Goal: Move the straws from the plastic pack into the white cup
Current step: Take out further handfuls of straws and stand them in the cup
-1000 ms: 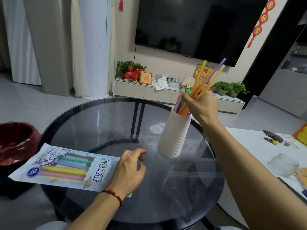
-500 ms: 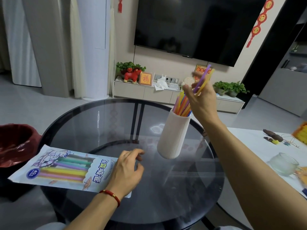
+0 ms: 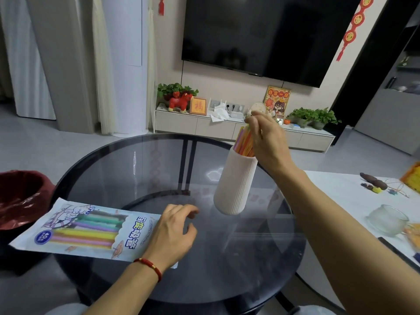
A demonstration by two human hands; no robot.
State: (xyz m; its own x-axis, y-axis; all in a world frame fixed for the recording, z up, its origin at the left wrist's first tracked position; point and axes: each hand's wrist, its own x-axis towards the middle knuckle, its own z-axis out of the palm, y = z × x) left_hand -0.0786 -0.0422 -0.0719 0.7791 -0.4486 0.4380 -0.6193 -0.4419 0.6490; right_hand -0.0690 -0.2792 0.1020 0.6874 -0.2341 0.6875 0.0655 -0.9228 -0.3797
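Head view: white cup (image 3: 236,181) stands upright on the round glass desk (image 3: 141,169), roughly mid-desk; using it as the landmark. Bundle of coloured straws (image 3: 244,142) sits in the cup, tops sticking up past the rim. Right hand (image 3: 267,137) is just above and right of the cup rim, at the straw tops; fingers loosely bent, fingertips (image 3: 250,120) at the upper ends of the straws. Can't tell whether that grip is pinching a straw or only touching them (hand hides the contact). Plastic pack (image 3: 91,230) lies flat on the desk, well left of the cup and nearer the camera, with printed coloured straws on its face; whether real straws remain inside, can't tell. Left hand (image 3: 175,235) is left of and below the cup, resting on the pack's cup-side end, fingers loosely curled, grip holding nothing visible; red bracelet (image 3: 148,266) on the wrist. Far left of the cup, off the desk edge: bin with a red liner (image 3: 20,196). Right of the cup, on a separate white surface: frosted glass cup (image 3: 385,219).
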